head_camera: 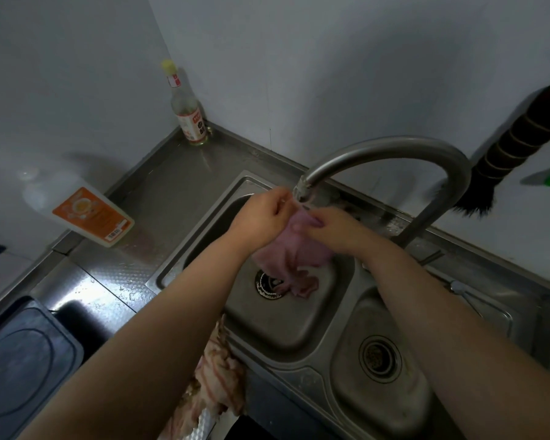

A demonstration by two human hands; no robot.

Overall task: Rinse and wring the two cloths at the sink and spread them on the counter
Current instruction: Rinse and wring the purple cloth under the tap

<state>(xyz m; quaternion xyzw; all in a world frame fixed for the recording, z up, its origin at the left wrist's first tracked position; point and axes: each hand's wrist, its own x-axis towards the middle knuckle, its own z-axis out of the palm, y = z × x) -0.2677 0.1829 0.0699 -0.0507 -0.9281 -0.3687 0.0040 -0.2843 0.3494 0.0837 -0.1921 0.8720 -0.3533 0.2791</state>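
Gripping the pink cloth [291, 252] from both sides, the two hands meet just under the spout of the faucet [391, 154]. The left hand [262, 219] has its fingers curled on the upper left part of the cloth, and the right hand [332, 228] pinches the top edge with thumb and fingers. The cloth hangs down from the hands into the left basin of the double sink [299, 325]; its lower end lies bunched just beside the round drain strainer [269, 284]. Whether water runs from the spout, I cannot tell.

A second cloth [218, 379], pale with reddish stripes, hangs crumpled over the front edge of the counter, next to the near corner of the sink. On the steel counter [172, 185] to the left stands a white bottle with orange label [83, 209], and in the far corner a glass bottle with yellow cap [186, 106]. A dark brush [518, 147] hangs on the wall behind the faucet.
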